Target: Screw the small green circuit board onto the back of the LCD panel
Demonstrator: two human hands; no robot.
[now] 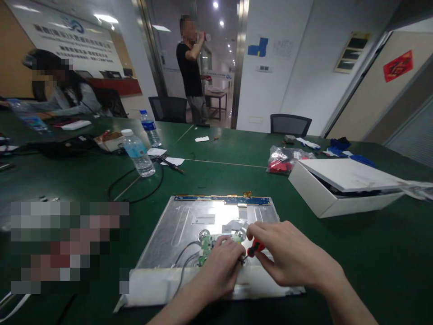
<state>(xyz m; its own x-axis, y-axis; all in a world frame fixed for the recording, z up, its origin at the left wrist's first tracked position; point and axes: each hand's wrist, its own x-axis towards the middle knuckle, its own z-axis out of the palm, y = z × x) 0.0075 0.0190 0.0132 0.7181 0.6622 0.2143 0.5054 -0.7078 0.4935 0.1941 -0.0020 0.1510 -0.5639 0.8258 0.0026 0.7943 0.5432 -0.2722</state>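
Observation:
A red and black screwdriver (256, 247) is held in the fingers of my right hand (287, 253). Its thin shaft points down and left, towards the fingertips of my left hand (225, 259). My left hand is closed over the right part of a green circuit board (205, 249); what its fingertips grip is hidden. Below the board lies a flat metal-backed display panel (169, 225) with a blue strip board (206, 199) along its far edge. Grey cables (185, 251) run from the green board towards a white band (152, 284) along the panel's near edge.
A white box (324, 198) with a tilted lid stands right of the panel, beside a clear plastic bag (282, 159). Two water bottles (138, 153) and a black cable (158, 187) are at left. Two people are beyond: one sits (67, 92), one stands (191, 72). A blurred-out area covers the near left.

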